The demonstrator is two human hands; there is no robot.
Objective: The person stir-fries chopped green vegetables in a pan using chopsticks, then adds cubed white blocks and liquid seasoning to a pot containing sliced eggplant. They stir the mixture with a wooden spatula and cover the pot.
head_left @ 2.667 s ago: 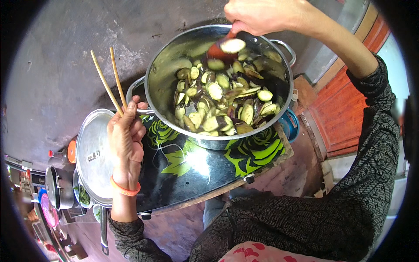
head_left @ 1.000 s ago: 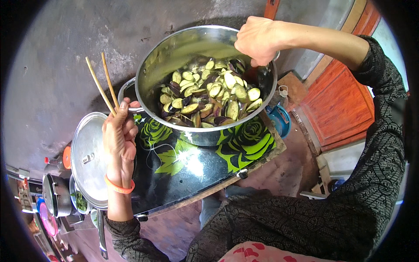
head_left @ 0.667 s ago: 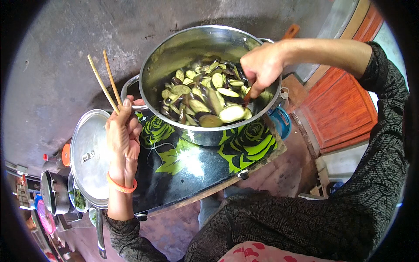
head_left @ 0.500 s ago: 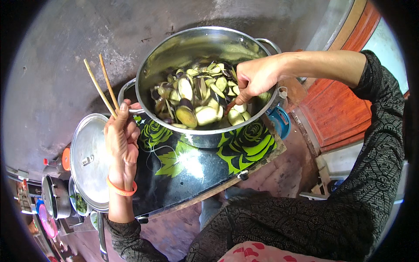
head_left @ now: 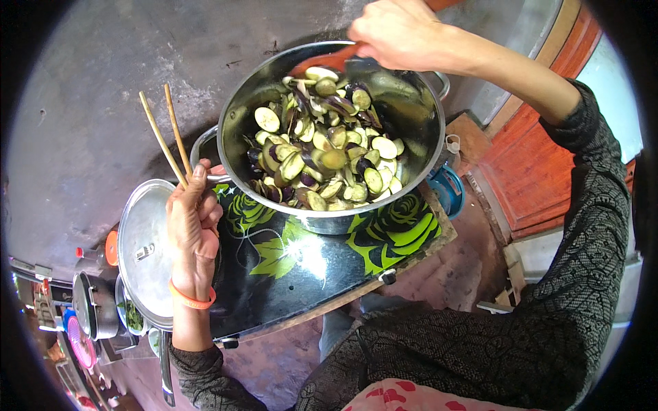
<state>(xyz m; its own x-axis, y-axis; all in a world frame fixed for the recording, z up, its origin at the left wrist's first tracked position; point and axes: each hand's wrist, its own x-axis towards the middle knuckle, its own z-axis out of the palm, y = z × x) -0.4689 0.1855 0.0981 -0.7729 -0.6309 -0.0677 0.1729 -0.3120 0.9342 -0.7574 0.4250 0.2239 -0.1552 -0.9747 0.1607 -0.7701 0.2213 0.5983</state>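
While left hand [head_left: 195, 219] is gripping chopsticks [head_left: 177, 127], right hand [head_left: 396, 34] is gripping a likely light, stiff spatula [head_left: 325, 59] by the shaft, best hold, inside the pot [head_left: 329, 213] of slippery-looking eggplant slices [head_left: 293, 166].

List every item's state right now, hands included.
Pot: uncovered, on the stove, partly filled.
Eggplant slices: cut, loose in the pot.
Spatula: held, blade inside the pot.
Right hand: closed on the spatula.
Wooden sticks: held, pointing up, spread apart.
Left hand: closed on the sticks, fingers at the pot's handle.
Metal lid: off the pot.
Stove: flame not visible.
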